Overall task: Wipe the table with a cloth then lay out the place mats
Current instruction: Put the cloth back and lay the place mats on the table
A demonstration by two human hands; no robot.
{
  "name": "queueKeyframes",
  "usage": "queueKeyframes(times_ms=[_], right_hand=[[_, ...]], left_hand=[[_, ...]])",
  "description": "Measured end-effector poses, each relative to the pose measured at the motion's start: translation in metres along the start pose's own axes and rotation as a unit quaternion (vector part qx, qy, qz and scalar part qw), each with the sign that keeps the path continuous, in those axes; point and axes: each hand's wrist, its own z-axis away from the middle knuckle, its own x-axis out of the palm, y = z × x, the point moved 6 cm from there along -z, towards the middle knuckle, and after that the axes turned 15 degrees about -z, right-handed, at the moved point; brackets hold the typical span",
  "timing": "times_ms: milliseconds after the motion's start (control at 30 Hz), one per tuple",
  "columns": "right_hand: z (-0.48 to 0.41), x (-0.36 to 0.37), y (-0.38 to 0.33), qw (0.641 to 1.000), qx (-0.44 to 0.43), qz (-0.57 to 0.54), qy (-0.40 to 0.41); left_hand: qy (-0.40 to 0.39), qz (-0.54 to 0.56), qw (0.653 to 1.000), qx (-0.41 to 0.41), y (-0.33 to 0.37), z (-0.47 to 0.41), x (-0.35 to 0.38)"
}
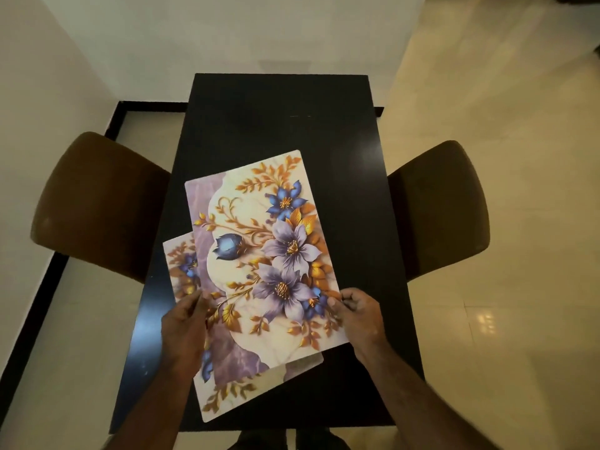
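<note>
Over the near end of the dark table (324, 131), both hands are on the floral place mats. The top mat (259, 241) sits skewed across the lower mat (259, 384), and at least 2 are in the pile; a corner of the lower one pokes out at the left. The left hand (183, 332) lies over the left edge of the pile, fingers curled down on it; whether it grips the top mat, the lower one or both, I cannot tell. The right hand (360, 316) pinches the right edge of the top mat between thumb and fingers.

No cloth anywhere in view, and the tabletop looks bare and clean, so the wiping seems done. This reads as the laying-out step, with the top mat being parted from the pile.

Next, I'd judge, that top mat needs lifting clear and squaring to a table edge in front of one of the 2 brown chairs, left chair (97, 206) or right chair (441, 209), while the lower mat stays put for its own setting.
</note>
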Motion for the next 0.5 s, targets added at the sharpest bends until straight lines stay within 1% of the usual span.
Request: queueKeyframes(times_ms=[100, 200, 300, 433, 500], right_hand=[[-0.019, -0.028, -0.012, 0.999, -0.025, 0.001, 0.031], [-0.042, -0.059, -0.024, 0.992, -0.076, 0.069, 0.076], [-0.068, -0.085, -0.045, 0.979, -0.11, 0.123, 0.116], [-0.109, -0.108, -0.082, 0.965, -0.158, 0.158, 0.14], [-0.127, -0.116, -0.096, 0.961, -0.166, 0.167, 0.148]], left_hand=[[-0.003, -0.025, 0.998, 0.053, 0.037, -0.012, 0.029], [-0.009, -0.049, 0.995, 0.082, 0.069, -0.026, 0.07], [0.009, -0.089, 0.99, 0.109, 0.105, -0.039, 0.108], [0.012, -0.058, 0.991, 0.123, 0.147, -0.067, 0.152], [0.023, -0.074, 0.988, 0.137, 0.163, -0.077, 0.172]])
